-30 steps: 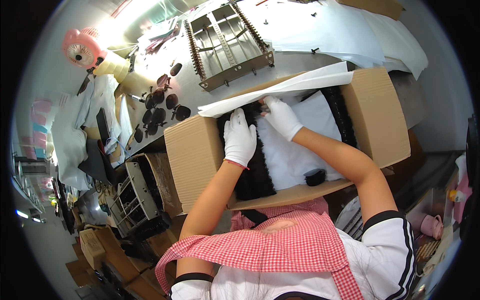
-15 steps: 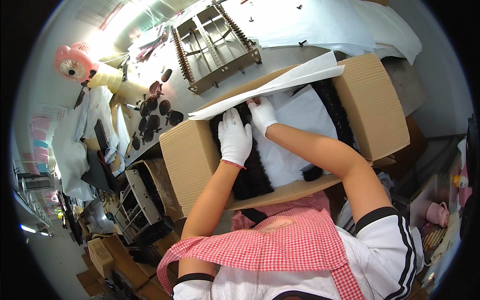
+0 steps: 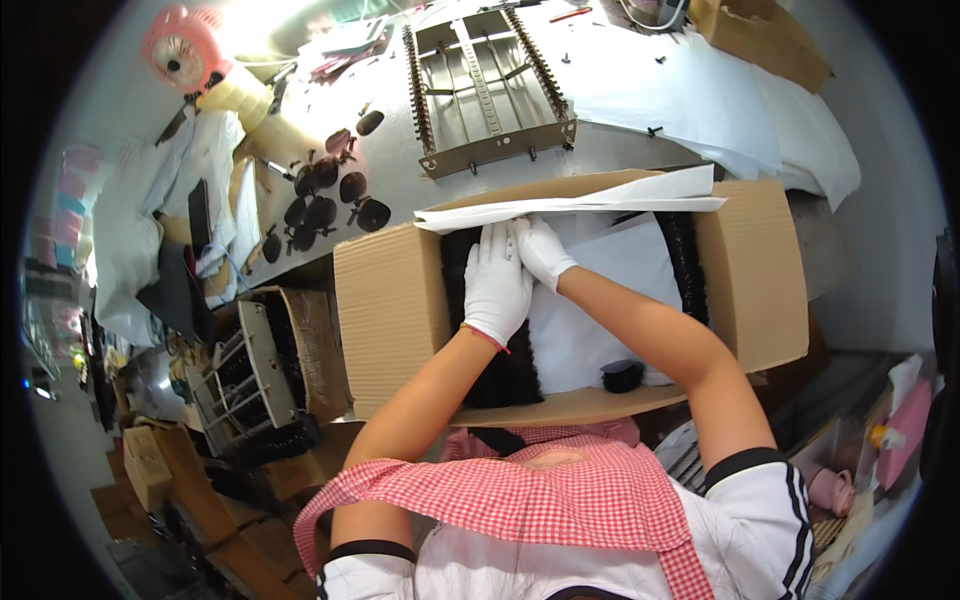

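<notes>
An open cardboard box [image 3: 390, 320] lies in front of me. Rows of black bristly pieces [image 3: 510, 375] line its left side and others its right, with white paper [image 3: 605, 290] between them. My left hand [image 3: 497, 292], in a white glove, lies flat with fingers stretched over the left black row. Close against it, my right hand [image 3: 545, 252], also gloved, has its fingers bent inward at the far wall; what they hold, if anything, is hidden. A folded white sheet [image 3: 620, 195] rests along the far rim. One round black piece [image 3: 622, 376] sits on the paper near the front.
Behind the box, a metal frame with coiled sides [image 3: 490, 90] stands on the worktable. Several dark oval pieces [image 3: 320, 212] with stems are scattered to its left, near a pink fan [image 3: 183, 55]. White sheets [image 3: 700, 110] cover the back right. Another metal frame [image 3: 245, 375] stands low on the left.
My right hand has drawn closer to the left hand, its fingertips now tucked from sight. The left hand still lies flat on the black row. The whole view has shifted and turned slightly.
</notes>
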`<act>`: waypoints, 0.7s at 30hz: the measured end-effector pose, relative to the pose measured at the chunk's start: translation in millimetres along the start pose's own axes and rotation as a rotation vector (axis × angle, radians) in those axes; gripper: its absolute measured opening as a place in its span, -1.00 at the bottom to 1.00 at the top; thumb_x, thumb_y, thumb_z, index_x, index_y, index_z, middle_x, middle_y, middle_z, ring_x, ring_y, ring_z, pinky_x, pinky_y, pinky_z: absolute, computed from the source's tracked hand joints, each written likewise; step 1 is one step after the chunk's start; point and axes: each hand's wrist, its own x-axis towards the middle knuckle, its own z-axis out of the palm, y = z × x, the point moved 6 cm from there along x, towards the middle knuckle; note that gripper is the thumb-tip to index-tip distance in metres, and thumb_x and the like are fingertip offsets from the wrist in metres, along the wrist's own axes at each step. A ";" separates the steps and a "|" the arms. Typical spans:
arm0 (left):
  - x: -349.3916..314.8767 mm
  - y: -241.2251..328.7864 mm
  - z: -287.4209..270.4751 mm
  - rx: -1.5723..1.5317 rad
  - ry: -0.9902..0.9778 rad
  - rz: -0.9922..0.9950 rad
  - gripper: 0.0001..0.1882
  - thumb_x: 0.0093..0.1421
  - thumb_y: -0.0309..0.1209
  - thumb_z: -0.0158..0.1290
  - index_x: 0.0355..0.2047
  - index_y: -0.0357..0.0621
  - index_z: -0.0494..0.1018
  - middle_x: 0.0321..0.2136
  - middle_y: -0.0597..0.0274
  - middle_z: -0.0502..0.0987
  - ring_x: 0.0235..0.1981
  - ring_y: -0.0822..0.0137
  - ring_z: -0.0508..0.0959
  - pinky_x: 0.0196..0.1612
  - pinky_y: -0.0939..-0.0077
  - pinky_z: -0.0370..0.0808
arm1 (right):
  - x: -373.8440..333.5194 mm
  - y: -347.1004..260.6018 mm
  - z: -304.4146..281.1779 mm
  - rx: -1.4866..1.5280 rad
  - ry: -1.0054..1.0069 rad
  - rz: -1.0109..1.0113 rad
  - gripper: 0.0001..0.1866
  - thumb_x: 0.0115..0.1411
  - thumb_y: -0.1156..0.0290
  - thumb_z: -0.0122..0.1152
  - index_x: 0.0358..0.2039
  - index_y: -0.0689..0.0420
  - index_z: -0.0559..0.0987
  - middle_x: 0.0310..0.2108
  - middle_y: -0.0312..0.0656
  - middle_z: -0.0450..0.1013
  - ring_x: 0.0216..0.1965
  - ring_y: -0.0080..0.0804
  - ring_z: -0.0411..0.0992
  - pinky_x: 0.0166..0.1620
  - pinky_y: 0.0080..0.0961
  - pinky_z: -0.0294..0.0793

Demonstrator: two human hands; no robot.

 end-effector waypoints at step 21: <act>-7.6 -10.8 -18.0 -0.206 -0.132 -0.201 -0.19 0.12 -0.22 0.06 0.31 -0.38 0.11 0.29 -0.24 0.18 0.35 -0.10 0.13 0.35 0.06 0.07 | -34.7 -94.9 -40.3 -1.128 -0.831 -0.462 -0.40 0.35 -0.09 -0.09 0.01 0.19 0.57 0.01 0.11 0.51 0.05 0.01 0.46 0.14 -0.23 0.38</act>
